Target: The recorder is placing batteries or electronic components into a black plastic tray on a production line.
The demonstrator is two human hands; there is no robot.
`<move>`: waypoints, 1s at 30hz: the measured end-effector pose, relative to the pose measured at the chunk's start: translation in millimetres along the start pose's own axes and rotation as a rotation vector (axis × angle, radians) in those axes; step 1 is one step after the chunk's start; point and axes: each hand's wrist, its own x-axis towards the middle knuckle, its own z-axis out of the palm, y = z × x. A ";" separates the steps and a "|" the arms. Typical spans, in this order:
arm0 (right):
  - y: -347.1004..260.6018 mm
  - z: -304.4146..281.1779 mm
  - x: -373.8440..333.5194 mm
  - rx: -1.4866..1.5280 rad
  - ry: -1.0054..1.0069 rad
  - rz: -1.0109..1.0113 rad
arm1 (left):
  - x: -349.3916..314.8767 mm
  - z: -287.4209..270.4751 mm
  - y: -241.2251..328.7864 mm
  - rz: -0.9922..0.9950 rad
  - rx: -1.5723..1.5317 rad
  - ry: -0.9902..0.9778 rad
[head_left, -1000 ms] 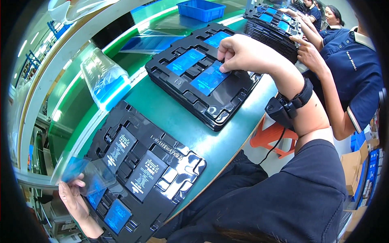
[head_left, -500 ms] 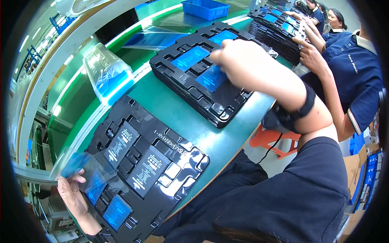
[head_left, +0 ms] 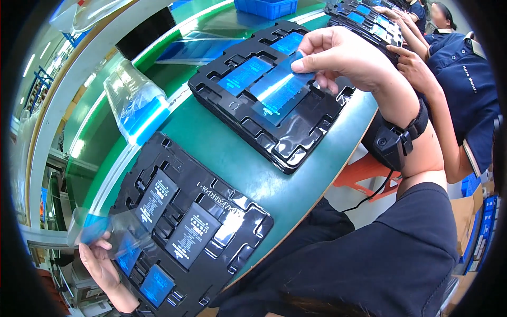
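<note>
My right hand [head_left: 340, 58] pinches a blue see-through film [head_left: 298, 76] between thumb and fingers. The film lies over a flat battery in the far black tray [head_left: 288, 150], which tops a stack. Beside it, other batteries [head_left: 244, 75] in that tray look blue. At the lower left, my left hand [head_left: 100, 264] holds thin transparent film [head_left: 124, 224] with a blue part, its fingers partly hidden by the film. That film overhangs the near black tray [head_left: 232, 253]. Two dark grey batteries [head_left: 193, 232] sit in this tray, along with two blue-covered ones [head_left: 157, 285].
A plastic bag with blue sheets [head_left: 140, 108] lies left of the far tray. Blue sheets [head_left: 198, 50] and a blue bin [head_left: 266, 8] are farther back on the green table [head_left: 232, 177]. At the right, a co-worker's hand [head_left: 414, 68] is beside another tray stack [head_left: 364, 24].
My right hand has turned and lifted slightly to the right, and the blue film now shows in its pinch. My left hand has barely moved. The whole view has shifted a little.
</note>
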 end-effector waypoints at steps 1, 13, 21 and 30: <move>3.8 1.1 2.9 0.006 -0.002 0.003 | -0.4 0.2 0.4 0.000 0.003 0.023; 10.9 4.0 5.9 0.030 -0.056 0.048 | -0.2 -2.3 4.2 -0.015 0.001 -0.049; 9.2 6.3 6.6 -0.053 -0.061 0.042 | -0.9 -4.0 1.8 -0.033 0.008 0.031; 9.7 4.7 5.9 -0.042 -0.069 0.040 | -1.7 -1.4 6.3 -0.022 -0.002 0.002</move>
